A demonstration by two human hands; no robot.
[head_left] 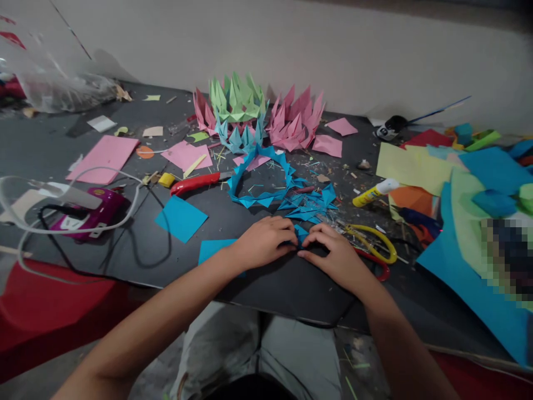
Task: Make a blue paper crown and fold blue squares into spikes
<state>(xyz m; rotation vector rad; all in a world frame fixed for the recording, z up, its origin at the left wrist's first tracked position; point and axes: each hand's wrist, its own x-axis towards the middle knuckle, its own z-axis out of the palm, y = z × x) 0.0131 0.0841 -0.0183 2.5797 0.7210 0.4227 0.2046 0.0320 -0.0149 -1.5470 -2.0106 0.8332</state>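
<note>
Between my fingertips, low over the dark table, is a small folded piece of blue paper (300, 235). My left hand (268, 240) is closed on its left side, and my right hand (327, 247) pinches it from the right. Much of the piece is hidden behind the fingers. Under my left wrist lies a blue paper square (214, 250), with another blue square (182, 218) further left. Just beyond my hands are several folded blue pieces (310, 204) and a ring of joined blue folded paper (260, 199).
Yellow-and-red-handled scissors (375, 244) lie right of my right hand; a glue stick (370, 194) is beyond them. A red-handled cutter (195, 182) sits left of the ring. Paper crowns (237, 100) stand near the wall. Cables and a purple power strip (91, 214) occupy the left.
</note>
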